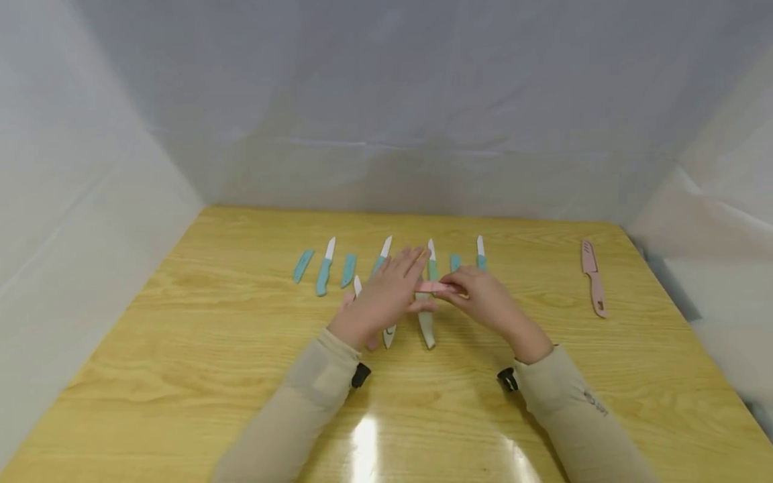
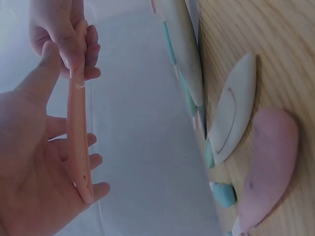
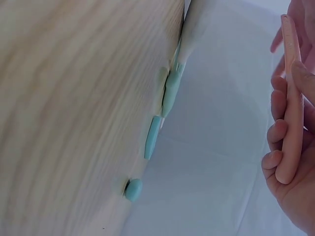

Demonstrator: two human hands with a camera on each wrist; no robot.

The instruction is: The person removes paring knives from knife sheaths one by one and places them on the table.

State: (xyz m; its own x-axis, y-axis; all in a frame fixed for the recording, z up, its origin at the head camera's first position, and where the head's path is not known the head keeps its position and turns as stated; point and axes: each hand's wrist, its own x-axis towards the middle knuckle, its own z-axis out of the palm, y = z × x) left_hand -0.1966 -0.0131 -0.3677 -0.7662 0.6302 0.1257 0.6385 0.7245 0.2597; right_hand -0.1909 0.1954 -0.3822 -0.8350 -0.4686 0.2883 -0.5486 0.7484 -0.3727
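My right hand (image 1: 483, 298) grips a pink knife (image 1: 431, 287) above the table, fingers curled round its handle (image 3: 294, 132). A pink sheath (image 2: 78, 137) covers its blade. Extended fingers of my left hand (image 1: 386, 295) lie behind the sheath, which touches the palm side; the thumb stands away from it. Beneath the hands are a white-handled knife (image 1: 426, 329), a white sheath (image 2: 234, 110) and another pink knife with a bare blade (image 1: 357, 286), partly hidden by my left hand. Just beyond is a green-handled knife (image 1: 433, 268).
A teal knife (image 1: 323, 275) lies between two teal sheaths, one on its left (image 1: 303, 266) and one on its right (image 1: 348, 270). Behind my right hand are another teal sheath (image 1: 455, 261) and teal knife (image 1: 481, 260). A sheathed pink knife (image 1: 594, 278) lies far right.
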